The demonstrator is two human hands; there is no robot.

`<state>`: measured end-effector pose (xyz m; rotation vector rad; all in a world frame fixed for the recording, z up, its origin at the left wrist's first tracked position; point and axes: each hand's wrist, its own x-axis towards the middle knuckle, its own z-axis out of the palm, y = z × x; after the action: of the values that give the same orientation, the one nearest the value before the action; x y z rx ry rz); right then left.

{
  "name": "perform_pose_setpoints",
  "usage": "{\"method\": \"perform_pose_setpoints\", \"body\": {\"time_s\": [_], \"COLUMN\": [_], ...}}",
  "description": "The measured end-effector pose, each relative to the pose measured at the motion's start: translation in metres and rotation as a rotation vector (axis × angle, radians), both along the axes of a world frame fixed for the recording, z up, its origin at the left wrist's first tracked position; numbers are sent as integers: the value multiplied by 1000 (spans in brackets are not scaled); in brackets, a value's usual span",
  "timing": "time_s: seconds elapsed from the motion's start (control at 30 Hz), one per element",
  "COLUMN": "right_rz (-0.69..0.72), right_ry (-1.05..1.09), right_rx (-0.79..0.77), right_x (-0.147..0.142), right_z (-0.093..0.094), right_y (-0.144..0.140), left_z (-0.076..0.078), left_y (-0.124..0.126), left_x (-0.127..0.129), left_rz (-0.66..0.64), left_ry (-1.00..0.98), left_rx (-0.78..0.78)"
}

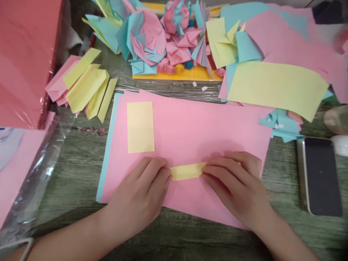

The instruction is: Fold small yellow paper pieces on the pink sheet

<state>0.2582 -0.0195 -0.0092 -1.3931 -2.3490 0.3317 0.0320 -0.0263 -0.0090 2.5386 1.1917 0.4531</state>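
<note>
Left to right: a red pack [25, 61] in glossy film stands at the table's edge, and beside it lie folded pink and yellow strips [84, 85], creased flat and overlapping. A wood-grain table [78, 170] carries a large pink sheet [187, 127] laid over a blue sheet [106, 156] whose edge shows along the left side. On the pink sheet rests a loose yellow rectangle [140, 127], flat and matte. Nearer the viewer, the left hand [141, 195] presses its fingertips on one end of a narrow yellow strip [187, 171], and the right hand [236, 185] pins the other end; both grips are closed onto the strip, flattening it against the pink sheet. The strip appears to be folded paper: judged very light, thin and limp, easily creased or torn, and liable to slide on the smooth sheet unless held down at both ends, as here. Behind lie folded flowers [165, 36] in pink and blue on a yellow board [187, 74], then a wide yellow sheet [274, 87] over loose pink and blue paper. At far right a phone [320, 175] lies face up, dark and glossy.
</note>
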Motion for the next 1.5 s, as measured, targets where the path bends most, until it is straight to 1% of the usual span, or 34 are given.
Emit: {"method": "perform_pose_setpoints", "body": {"time_s": [0.1, 0.27, 0.53, 0.67, 0.83, 1.07, 1.2, 1.5], "right_rz": [-20, -95, -137, -130, -129, -154, -165, -177], "right_ry": [44, 68, -9, -27, -31, -55, -86, -102], "right_rx": [-32, -111, -27, -22, -25, -30, -27, -33], "right_x": [-1, -7, -17, -18, -18, -18, -19, -20], "right_z": [-1, 0, -2, -4, -4, -5, -6, -6], "right_y": [0, 0, -1, 0, 1, 0, -1, 0], "left_z": [2, 6, 6, 5, 6, 4, 4, 6], "left_y": [2, 7, 10, 8, 7, 7, 7, 10], "left_x": [2, 6, 8, 8, 10, 11, 11, 14], "left_rz": [27, 61, 98, 130, 157, 177, 179, 170], "left_ry": [-32, -42, 47, 118, 187, 191, 205, 246], "left_rx": [-18, -18, -40, -68, -45, -25, -30, 9]}}
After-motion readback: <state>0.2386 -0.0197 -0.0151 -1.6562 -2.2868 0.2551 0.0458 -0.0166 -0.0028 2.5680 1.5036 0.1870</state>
